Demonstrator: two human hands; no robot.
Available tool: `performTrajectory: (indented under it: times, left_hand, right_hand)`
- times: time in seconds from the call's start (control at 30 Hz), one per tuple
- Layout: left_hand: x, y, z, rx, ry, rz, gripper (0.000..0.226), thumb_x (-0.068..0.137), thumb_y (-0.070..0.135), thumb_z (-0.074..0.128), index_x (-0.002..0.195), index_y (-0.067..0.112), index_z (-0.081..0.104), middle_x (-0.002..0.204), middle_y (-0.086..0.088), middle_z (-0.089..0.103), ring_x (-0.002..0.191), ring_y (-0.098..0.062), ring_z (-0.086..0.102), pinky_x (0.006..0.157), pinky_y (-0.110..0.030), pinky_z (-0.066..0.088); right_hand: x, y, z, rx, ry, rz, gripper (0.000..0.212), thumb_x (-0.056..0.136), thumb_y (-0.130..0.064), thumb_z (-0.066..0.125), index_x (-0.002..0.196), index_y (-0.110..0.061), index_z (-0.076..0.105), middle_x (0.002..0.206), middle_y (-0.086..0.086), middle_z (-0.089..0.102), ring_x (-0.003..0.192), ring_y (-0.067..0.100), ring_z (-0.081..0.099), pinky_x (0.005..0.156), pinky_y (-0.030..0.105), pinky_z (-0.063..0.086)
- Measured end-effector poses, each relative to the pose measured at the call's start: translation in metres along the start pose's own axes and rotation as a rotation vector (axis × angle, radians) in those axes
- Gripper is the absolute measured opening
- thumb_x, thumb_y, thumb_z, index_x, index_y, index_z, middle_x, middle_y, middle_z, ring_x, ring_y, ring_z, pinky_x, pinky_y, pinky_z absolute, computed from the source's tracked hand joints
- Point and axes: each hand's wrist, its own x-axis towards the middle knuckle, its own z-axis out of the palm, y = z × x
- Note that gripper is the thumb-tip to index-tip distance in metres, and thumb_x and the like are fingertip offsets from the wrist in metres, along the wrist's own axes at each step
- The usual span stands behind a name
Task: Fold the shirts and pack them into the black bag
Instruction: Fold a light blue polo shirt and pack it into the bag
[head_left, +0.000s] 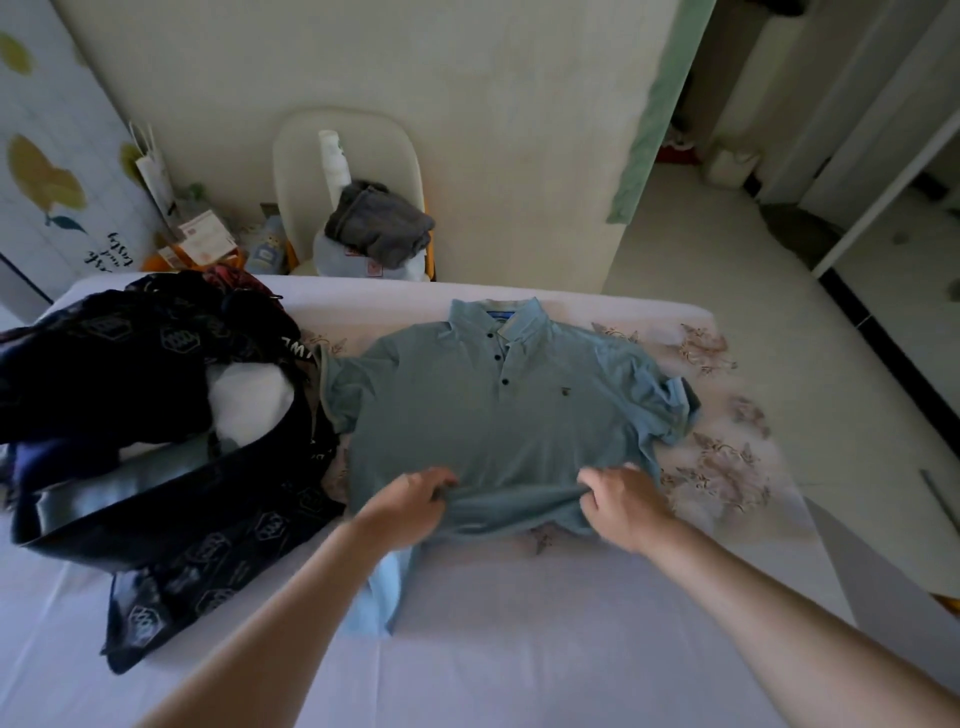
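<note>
At the left of the bed (467, 649) lay one black bag (156, 467), open and slumped, printed with pale hexagon logos, with white and dark cloth showing inside. Beside it, touching its edge, one grey-green polo shirt (493, 415) was spread face up, collar toward the far edge, both short sleeves out to the sides. It had three dark buttons on the placket and one small dark emblem on the chest. The left hand (410, 499) pinched the hem near the shirt's left side, fingers closed on the cloth. The right hand (623, 499) gripped the hem too, lifting it into a bunched fold. Beyond the bed stood one pale chair (348, 156) holding a grey garment (382, 223).
</note>
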Motion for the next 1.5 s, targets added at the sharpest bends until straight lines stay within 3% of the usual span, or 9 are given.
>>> performTrajectory:
  times: [0.23,0.33,0.5,0.7,0.87,1.0,1.13,1.33,1.5]
  left_hand:
    - [0.03,0.018,-0.003,0.213,0.392,0.156,0.041,0.079,0.002,0.059,0.114,0.023,0.065,0.107,-0.002,0.059,0.1,-0.028,0.056,0.085,-0.042,0.049]
    - [0.026,0.02,0.03,0.194,0.161,0.268,0.031,0.087,0.021,0.061,0.117,0.029,0.065,0.121,0.003,0.056,0.114,-0.022,0.053,0.099,-0.044,0.045]
    - [0.029,-0.001,0.048,0.566,-0.164,0.12,0.1,0.075,0.057,0.064,0.155,0.039,0.006,0.163,0.0,0.0,0.15,-0.027,0.001,0.12,-0.05,0.014]
    - [0.037,-0.021,0.042,0.317,-0.132,0.14,0.073,0.082,0.029,0.068,0.149,0.029,0.039,0.16,0.0,0.021,0.149,-0.024,0.018,0.12,-0.041,0.025]
    - [0.036,-0.032,0.039,0.156,0.116,0.168,0.05,0.078,-0.008,0.064,0.122,0.014,0.069,0.127,-0.006,0.063,0.116,-0.027,0.061,0.093,-0.039,0.054]
    - [0.042,-0.024,0.006,0.186,0.094,0.079,0.039,0.09,0.01,0.058,0.126,0.022,0.066,0.123,-0.006,0.066,0.111,-0.03,0.063,0.09,-0.036,0.052]
    - [0.064,-0.005,-0.046,0.42,0.375,0.087,0.018,0.096,0.028,0.055,0.101,0.02,0.069,0.102,-0.005,0.059,0.097,-0.032,0.059,0.069,-0.041,0.054]
    - [0.136,0.02,-0.128,0.261,0.496,-0.381,0.044,0.105,0.041,0.031,0.112,0.012,0.063,0.107,-0.019,0.067,0.095,-0.038,0.063,0.066,-0.036,0.042]
    - [0.171,0.013,-0.15,-0.283,0.593,-0.632,0.048,0.102,0.031,0.042,0.146,0.014,0.034,0.14,-0.02,0.048,0.123,-0.04,0.05,0.093,-0.046,0.045]
  right_hand:
    - [0.049,0.014,-0.018,-0.064,0.089,0.001,0.043,0.09,-0.016,0.062,0.132,-0.02,0.052,0.121,0.003,0.056,0.107,0.026,0.057,0.091,0.038,0.045]
    - [0.046,0.018,0.006,0.032,-0.064,-0.063,0.049,0.092,-0.015,0.058,0.14,-0.019,0.049,0.139,-0.001,0.052,0.126,0.022,0.051,0.105,0.037,0.042]
    - [0.047,0.034,0.033,0.085,-0.105,-0.013,0.056,0.094,-0.019,0.055,0.148,-0.017,0.042,0.148,0.003,0.048,0.135,0.023,0.045,0.11,0.041,0.038]
    - [0.065,0.032,0.032,-0.004,-0.131,-0.106,0.049,0.088,-0.021,0.062,0.137,-0.024,0.057,0.137,0.003,0.051,0.126,0.028,0.048,0.109,0.04,0.037]
    - [0.071,0.034,0.034,0.036,-0.04,-0.114,0.026,0.09,-0.017,0.067,0.113,-0.024,0.075,0.116,0.002,0.063,0.111,0.029,0.056,0.097,0.041,0.045]
    - [0.085,0.044,0.013,0.121,-0.11,-0.008,0.024,0.097,-0.021,0.057,0.116,-0.024,0.072,0.116,-0.002,0.062,0.111,0.022,0.057,0.089,0.038,0.05]
    - [0.11,0.052,-0.024,0.07,0.089,0.166,0.021,0.099,-0.033,0.053,0.107,-0.022,0.069,0.103,0.002,0.059,0.088,0.025,0.062,0.064,0.035,0.049]
    - [0.187,0.052,-0.087,0.493,0.113,0.589,0.035,0.101,-0.028,0.04,0.084,-0.01,0.065,0.068,0.005,0.072,0.072,0.029,0.071,0.068,0.035,0.056]
    - [0.225,0.052,-0.094,0.679,0.172,0.525,0.05,0.097,-0.025,0.05,0.146,-0.018,0.043,0.134,0.008,0.061,0.114,0.028,0.062,0.089,0.032,0.048]
